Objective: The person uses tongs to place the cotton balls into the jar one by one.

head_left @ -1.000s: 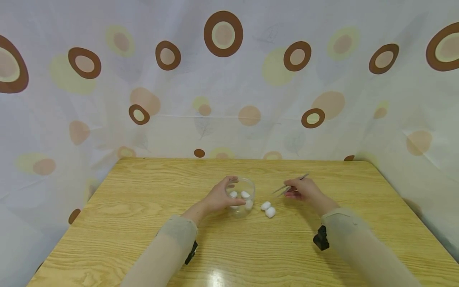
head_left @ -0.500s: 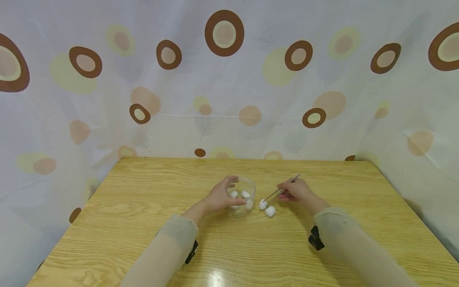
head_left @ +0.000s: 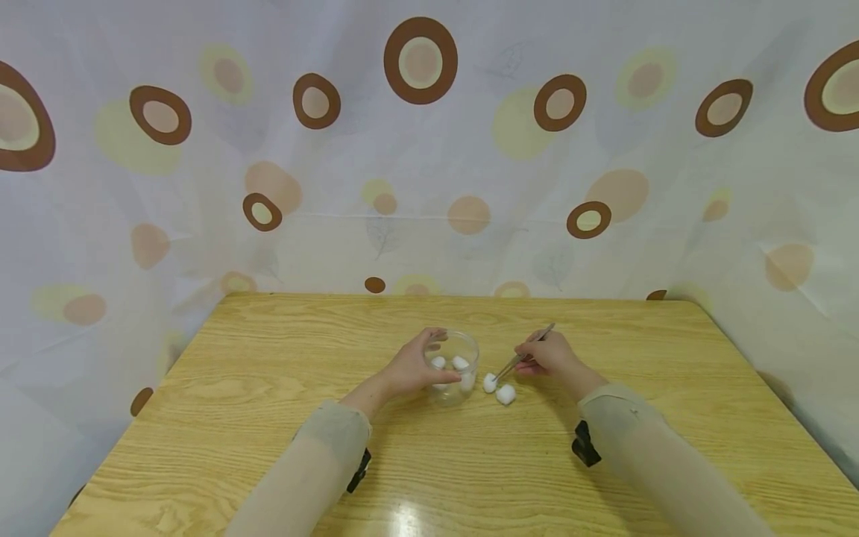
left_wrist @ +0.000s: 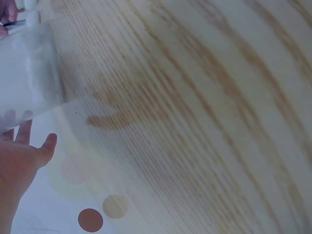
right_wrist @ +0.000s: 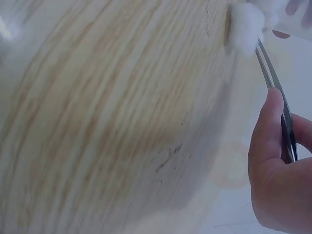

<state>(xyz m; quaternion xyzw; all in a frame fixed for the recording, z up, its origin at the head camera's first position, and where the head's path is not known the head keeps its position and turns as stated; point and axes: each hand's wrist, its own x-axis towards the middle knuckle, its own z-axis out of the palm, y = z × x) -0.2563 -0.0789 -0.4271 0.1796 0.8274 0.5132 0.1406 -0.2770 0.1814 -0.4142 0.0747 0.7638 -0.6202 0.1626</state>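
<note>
My left hand (head_left: 411, 367) grips a clear round jar (head_left: 451, 399) from its left side, thumb across the front. Several white cotton balls (head_left: 460, 363) lie inside it. In my right hand (head_left: 552, 353) is a pair of metal tweezers (head_left: 515, 363), pinched between thumb and fingers. The tweezers' tips meet a cotton ball (head_left: 490, 383) just right of the jar. A second loose cotton ball (head_left: 506, 394) lies on the table beside it. In the right wrist view the tweezers (right_wrist: 273, 73) reach toward white cotton (right_wrist: 246, 27); the tips' exact hold is hard to see.
The wooden table (head_left: 268, 447) ends at a back edge against a patterned curtain (head_left: 429, 186), which also hangs along both sides. A black wrist camera (head_left: 585, 444) hangs under the right sleeve.
My right hand has moved left and toward the jar. The tweezers have closed at the nearer cotton ball, which has shifted slightly left. The left hand and jar stay put.
</note>
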